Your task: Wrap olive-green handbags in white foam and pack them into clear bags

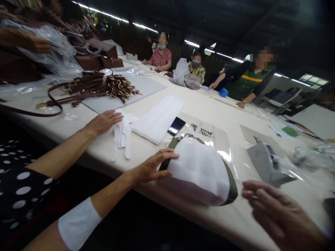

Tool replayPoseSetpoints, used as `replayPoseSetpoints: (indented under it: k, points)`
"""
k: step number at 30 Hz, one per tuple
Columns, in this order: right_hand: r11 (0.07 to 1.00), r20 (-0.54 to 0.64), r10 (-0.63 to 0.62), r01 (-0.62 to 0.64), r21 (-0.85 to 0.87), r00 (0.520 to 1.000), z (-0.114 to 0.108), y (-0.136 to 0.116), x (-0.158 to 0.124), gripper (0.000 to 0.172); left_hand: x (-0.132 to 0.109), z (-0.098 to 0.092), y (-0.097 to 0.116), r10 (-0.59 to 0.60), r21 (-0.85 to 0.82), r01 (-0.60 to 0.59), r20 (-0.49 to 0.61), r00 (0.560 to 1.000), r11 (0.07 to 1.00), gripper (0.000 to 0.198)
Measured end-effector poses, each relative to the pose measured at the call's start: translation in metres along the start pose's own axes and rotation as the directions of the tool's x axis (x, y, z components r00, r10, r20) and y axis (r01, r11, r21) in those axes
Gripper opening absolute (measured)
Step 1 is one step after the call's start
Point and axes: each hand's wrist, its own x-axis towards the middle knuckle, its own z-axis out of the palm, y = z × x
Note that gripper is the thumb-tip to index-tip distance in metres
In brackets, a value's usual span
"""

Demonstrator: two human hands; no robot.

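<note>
My left hand (154,165) grips the left side of a dark green bag (232,186), its fingertips resting on a white padding sheet (199,167) that covers the bag's front. The bag lies near the table's front edge on a printed clear plastic sleeve (227,150). To the right of the bag, apart from it, my right hand (274,209) hovers slightly blurred with loosely bent fingers and nothing visible in them. At left, a co-worker's hand (107,120) in a polka-dot sleeve touches white strips (122,136).
A stack of white sheets (158,120) and a phone (176,126) lie beyond the bag. Brown straps with gold clasps (104,87) are bundled at left, near brown bags (98,61). A grey packaged piece (267,164) lies at right. Several people work around the table.
</note>
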Motion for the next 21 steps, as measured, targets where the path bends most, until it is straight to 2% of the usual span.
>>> replayPoseSetpoints:
  k: [1, 2, 4, 5, 7, 9, 14, 19, 21]
  points:
    - [0.998, 0.078, 0.055, -0.054, -0.011, 0.995, 0.027, 0.004, -0.018, 0.025, -0.001, 0.0, 0.0, -0.006, 0.004, 0.006, 0.001, 1.0, 1.0, 0.053]
    - [0.99, 0.247, 0.143, -0.142, -0.02, 0.959, 0.055, 0.008, -0.034, 0.031, -0.001, 0.0, 0.0, -0.001, 0.005, 0.001, -0.001, 1.0, 1.0, 0.054]
    - [0.977, 0.425, 0.189, -0.213, 0.011, 0.885, 0.104, 0.016, -0.056, 0.035, -0.003, 0.001, 0.0, 0.027, 0.001, -0.027, -0.015, 1.0, 1.0, 0.057]
    - [0.97, 0.471, 0.201, -0.241, 0.025, 0.859, 0.123, 0.021, -0.062, 0.037, -0.003, 0.001, 0.0, 0.043, -0.001, -0.043, -0.025, 0.999, 0.999, 0.058]
    - [0.961, 0.484, 0.204, -0.267, 0.066, 0.851, 0.149, 0.03, -0.064, 0.04, -0.004, 0.002, -0.001, 0.06, 0.001, -0.06, -0.035, 0.998, 0.998, 0.059]
    - [0.953, 0.456, 0.204, -0.282, 0.11, 0.866, 0.159, 0.04, -0.059, 0.039, -0.004, 0.002, -0.004, 0.073, 0.003, -0.073, -0.03, 0.997, 0.997, 0.058]
    - [0.936, 0.379, 0.214, -0.301, 0.184, 0.9, 0.164, 0.055, -0.052, 0.038, -0.005, 0.003, -0.012, 0.179, 0.008, -0.179, -0.026, 0.983, 0.984, 0.056]
    - [0.919, 0.333, 0.24, -0.324, 0.225, 0.912, 0.172, 0.059, -0.051, 0.04, -0.002, 0.001, -0.013, 0.231, 0.146, -0.234, 0.037, 0.972, 0.961, 0.031]
    - [0.914, 0.308, 0.247, -0.326, 0.242, 0.919, 0.175, 0.062, -0.054, 0.041, -0.002, 0.0, -0.012, 0.239, 0.184, -0.245, 0.053, 0.97, 0.952, 0.028]
